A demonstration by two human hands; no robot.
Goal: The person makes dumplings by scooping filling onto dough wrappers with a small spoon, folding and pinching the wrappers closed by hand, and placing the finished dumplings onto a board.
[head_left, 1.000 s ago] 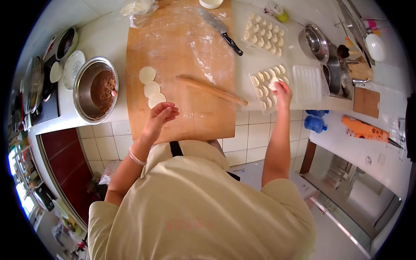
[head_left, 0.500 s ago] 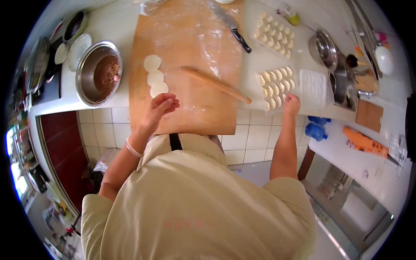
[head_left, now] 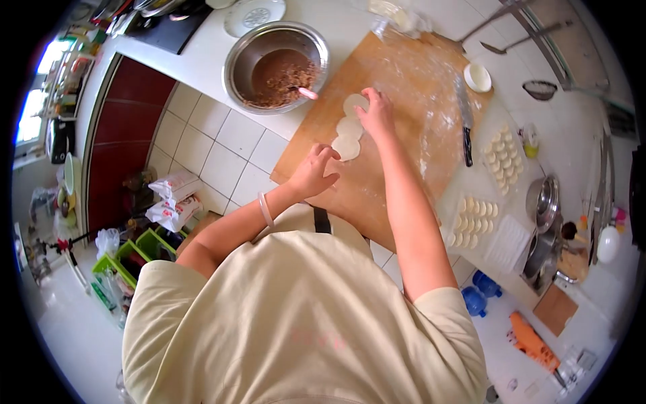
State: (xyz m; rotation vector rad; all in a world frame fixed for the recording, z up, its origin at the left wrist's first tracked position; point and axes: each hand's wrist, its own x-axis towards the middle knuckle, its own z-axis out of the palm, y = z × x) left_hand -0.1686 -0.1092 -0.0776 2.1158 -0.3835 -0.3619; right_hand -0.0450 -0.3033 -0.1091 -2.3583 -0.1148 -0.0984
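Observation:
Three round dumpling wrappers (head_left: 346, 148) lie in an overlapping row on the floured wooden board (head_left: 323, 111). My right hand (head_left: 377, 113) reaches over the board to the farthest wrapper. Its thumb and fingers are apart at that wrapper's right edge; whether they touch it I cannot tell. Beside the nearest wrapper is my left hand (head_left: 313, 172), fingers curved and spread from the thumb, holding nothing. A steel bowl (head_left: 232, 74) left of the board contains brown minced filling (head_left: 286, 77) and a utensil with a pink handle (head_left: 307, 93).
Two trays of shaped dumplings (head_left: 503, 160) (head_left: 474, 222) stand right of the board, with a white plastic tray (head_left: 509, 242) near them. A knife (head_left: 464, 114) lies along the board's right side, near a small white bowl (head_left: 477, 77). Steel pots (head_left: 542, 202) are farther right.
The view has turned toward the filling bowl. My right hand has left the dumpling tray and come across to the wrappers. The rolling pin no longer shows.

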